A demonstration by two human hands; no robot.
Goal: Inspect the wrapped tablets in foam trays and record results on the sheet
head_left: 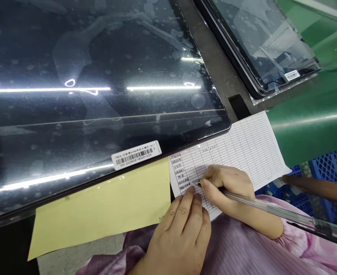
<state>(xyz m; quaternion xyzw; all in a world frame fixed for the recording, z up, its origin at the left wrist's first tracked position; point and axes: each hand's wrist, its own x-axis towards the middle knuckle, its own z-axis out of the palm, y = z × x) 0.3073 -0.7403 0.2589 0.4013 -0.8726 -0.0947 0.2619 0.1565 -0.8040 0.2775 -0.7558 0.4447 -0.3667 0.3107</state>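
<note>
My right hand is closed around a clear-barrelled pen, its tip against a white form sheet. The form has a printed grid, with handwritten characters down its left columns. Stretched out flat, my left hand rests its fingertips on the sheet's lower left part, just beside the pen tip. Part of the sheet's upper edge runs under the corner of a large dark glossy panel. A white barcode label is stuck near that panel's lower edge.
A yellow sheet sticks out from under the large panel, left of the form. A second film-covered panel with a small label lies at the upper right. Beyond it is a green surface; blue plastic crates stand lower right.
</note>
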